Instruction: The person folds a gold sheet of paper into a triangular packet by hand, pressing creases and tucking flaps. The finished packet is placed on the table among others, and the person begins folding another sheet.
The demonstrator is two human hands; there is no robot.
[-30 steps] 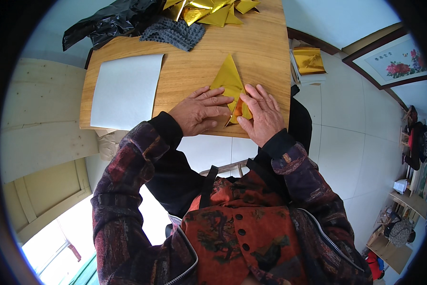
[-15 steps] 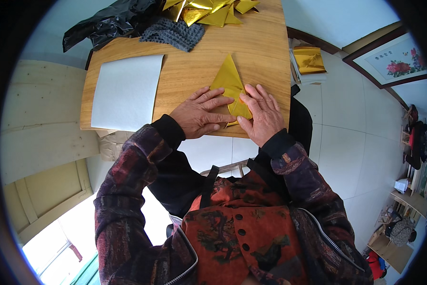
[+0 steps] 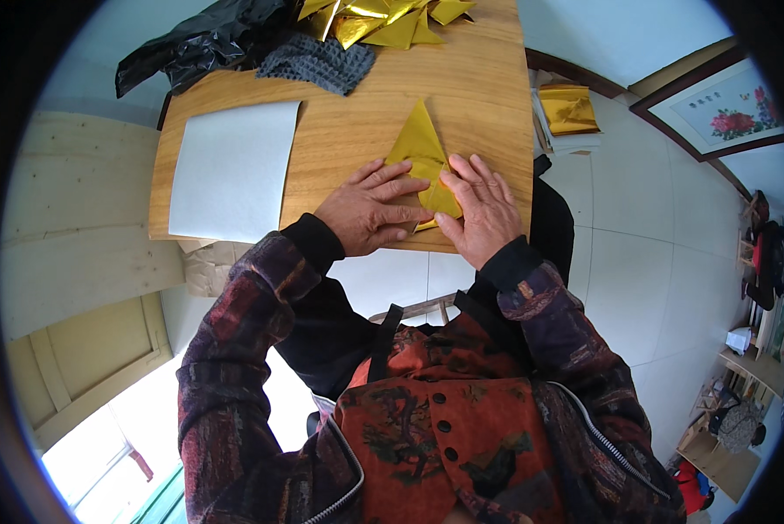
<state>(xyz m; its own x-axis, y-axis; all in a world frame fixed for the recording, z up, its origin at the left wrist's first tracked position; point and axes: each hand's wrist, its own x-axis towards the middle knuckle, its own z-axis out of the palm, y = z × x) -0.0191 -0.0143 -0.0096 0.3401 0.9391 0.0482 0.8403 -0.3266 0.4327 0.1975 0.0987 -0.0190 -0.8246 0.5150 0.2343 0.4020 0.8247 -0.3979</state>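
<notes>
Wood grain runs across our tabletop (image 3: 488, 105), set on pale floor tiles. We press our left hand (image 3: 366, 210) and right hand (image 3: 479, 210), fingers spread flat, on the gold folded paper (image 3: 420, 144) near its front edge. White sheet (image 3: 230, 170) lies left; a framed flower picture (image 3: 728, 109) leans right.

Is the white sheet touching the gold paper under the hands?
No: the white sheet lies apart at the table's left, bare wood between it and the gold paper pressed by the left hand and right hand.
</notes>
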